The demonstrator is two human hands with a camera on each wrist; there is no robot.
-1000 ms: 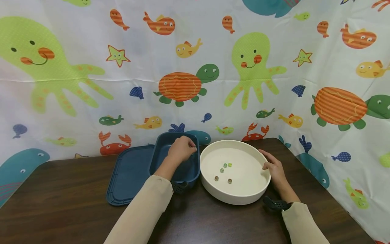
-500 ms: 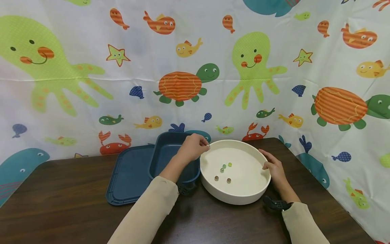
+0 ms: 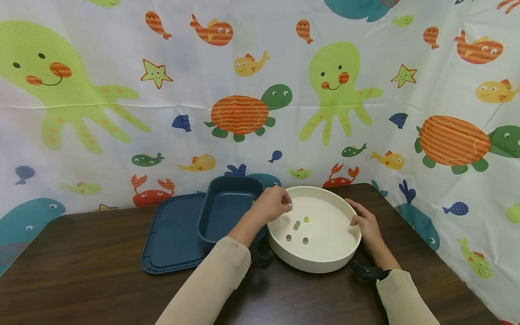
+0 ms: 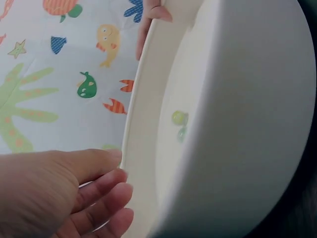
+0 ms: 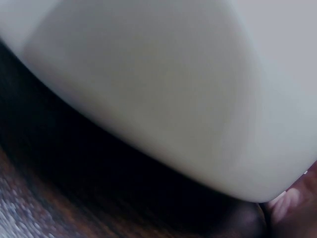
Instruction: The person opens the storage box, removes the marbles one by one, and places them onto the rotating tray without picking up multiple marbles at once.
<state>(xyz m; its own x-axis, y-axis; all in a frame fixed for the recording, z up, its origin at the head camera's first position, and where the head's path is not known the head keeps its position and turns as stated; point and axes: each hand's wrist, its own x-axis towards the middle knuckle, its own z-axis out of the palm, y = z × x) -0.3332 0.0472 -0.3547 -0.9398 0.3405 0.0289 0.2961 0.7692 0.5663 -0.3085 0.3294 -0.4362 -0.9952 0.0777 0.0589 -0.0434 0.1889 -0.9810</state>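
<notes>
The left hand [image 3: 270,204] is over the near-left rim of the cream bowl [image 3: 327,216], pinching a small pale piece [image 3: 290,205] too small to identify; the left wrist view hides it behind the fingertips. The right hand [image 3: 367,226] grips the bowl's right side, thumb inside the rim, fingers outside and partly out of sight; the right wrist view shows mostly blurred bowl wall, with a bit of skin cut off in the lower right corner. Five marbles [image 3: 305,240] lie on the bowl's floor; from the left wrist only two greenish ones show, the wall covering the rest. Left of the bowl, the left arm covers part of a blue container [image 3: 227,212], where some greenish bits beside the hand are unclear. The container hides the right part of a flat blue tray [image 3: 174,230] on the dark counter [image 3: 81,262].
</notes>
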